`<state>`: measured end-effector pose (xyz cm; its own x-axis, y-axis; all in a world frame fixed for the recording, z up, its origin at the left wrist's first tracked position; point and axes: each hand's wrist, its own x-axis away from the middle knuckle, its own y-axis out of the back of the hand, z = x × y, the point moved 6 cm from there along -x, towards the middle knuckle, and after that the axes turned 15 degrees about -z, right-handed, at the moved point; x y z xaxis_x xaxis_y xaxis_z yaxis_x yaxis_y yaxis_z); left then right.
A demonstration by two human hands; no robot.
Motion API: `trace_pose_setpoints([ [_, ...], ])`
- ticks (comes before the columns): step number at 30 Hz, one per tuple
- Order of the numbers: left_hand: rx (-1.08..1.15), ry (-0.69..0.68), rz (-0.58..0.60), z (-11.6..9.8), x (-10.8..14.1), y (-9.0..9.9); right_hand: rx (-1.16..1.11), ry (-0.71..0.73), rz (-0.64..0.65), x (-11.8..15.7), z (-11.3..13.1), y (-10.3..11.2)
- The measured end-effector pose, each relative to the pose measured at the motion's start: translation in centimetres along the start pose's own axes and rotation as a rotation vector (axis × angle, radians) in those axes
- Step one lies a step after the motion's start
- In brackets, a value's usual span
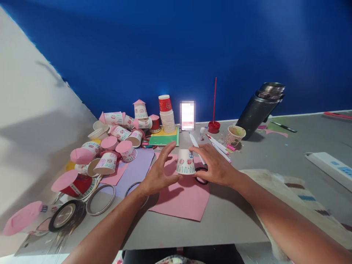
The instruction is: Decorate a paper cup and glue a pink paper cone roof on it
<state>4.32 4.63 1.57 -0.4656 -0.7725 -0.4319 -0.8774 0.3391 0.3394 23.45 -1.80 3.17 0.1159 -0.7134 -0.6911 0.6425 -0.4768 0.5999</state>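
Observation:
A white paper cup (185, 162) with red flowers, green grass strokes and a blue window drawn on it stands upside down above the pink paper (181, 200). My right hand (213, 165) touches the cup's right side with thumb and fingertips. On the cup's left, my left hand (162, 170) is spread in a curve, thumb near the base, with a gap between its fingers and the cup. Dark scissor handles (201, 180) lie partly under my right hand. Several markers (220, 150) lie just behind that hand.
Decorated cups with pink tops (109, 143) crowd the left side beside tape rolls (101, 200). Behind are stacked cups (167, 121) and a glowing blurred screen (187, 115). A black flask (255, 110), patterned cup (235, 137), cloth (288, 198) and power strip (332, 167) are right.

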Motion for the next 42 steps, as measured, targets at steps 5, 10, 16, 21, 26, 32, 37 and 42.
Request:
trace_pose_setpoints([
  [5, -0.278, -0.254, -0.019, -0.4, 0.2, -0.4, 0.036, -0.005, 0.024, 0.4, -0.1, -0.8],
  [10, -0.389, -0.325, -0.080, -0.4, 0.0, -0.5, 0.040, -0.039, 0.049, 0.6, -0.9, -1.1],
  [16, -0.382, -0.199, -0.360, 0.4, -0.9, 1.8, 0.080, -0.072, 0.073, 0.7, -1.8, -1.4],
  [21, -0.241, -0.019, -0.378, 1.4, -1.1, 2.2, 0.016, -0.068, 0.098, 0.8, -1.7, -2.2],
  [26, -0.092, 0.102, -0.333, 2.2, -1.0, 1.9, -0.010, -0.020, -0.029, 0.7, -1.9, -1.6],
  [32, 0.213, 0.259, -0.288, 2.9, -1.0, 1.3, -0.001, -0.220, -0.084, 0.8, -2.6, -1.2],
  [37, 0.421, 0.322, -0.281, 2.7, -1.3, 1.3, -0.094, -0.513, -0.089, 1.3, -3.3, -1.6],
  [42, 0.389, 0.276, -0.280, 2.3, -1.2, 1.3, -0.096, -0.534, -0.172, 0.7, -3.3, -0.8],
])
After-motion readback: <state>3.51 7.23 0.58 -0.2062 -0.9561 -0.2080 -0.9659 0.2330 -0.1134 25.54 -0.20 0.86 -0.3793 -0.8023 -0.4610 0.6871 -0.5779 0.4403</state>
